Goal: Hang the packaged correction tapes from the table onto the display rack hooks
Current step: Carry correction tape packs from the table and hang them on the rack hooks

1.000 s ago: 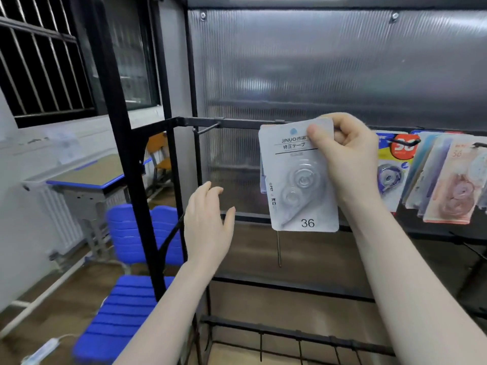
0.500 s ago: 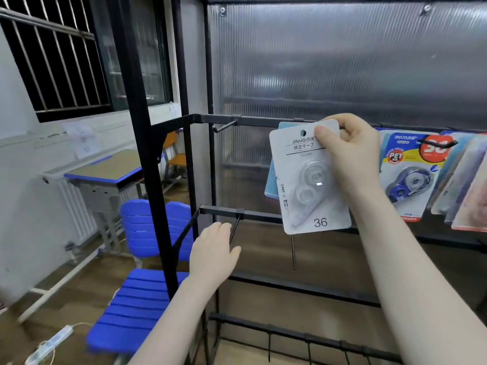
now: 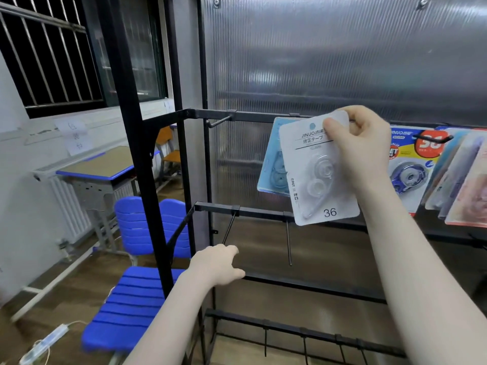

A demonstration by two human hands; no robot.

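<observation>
At the black display rack (image 3: 168, 180), our right hand (image 3: 361, 151) pinches a white packaged correction tape (image 3: 316, 175) by its top corner at the upper rail, while our left hand (image 3: 216, 264) hangs relaxed, holding nothing, below.

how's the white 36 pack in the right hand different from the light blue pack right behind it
The white pack is pinched by the right hand and fully in view; the light blue pack hangs behind it, mostly hidden. White holds a clear tape, blue a blue one. Both are carded correction tapes.
</observation>
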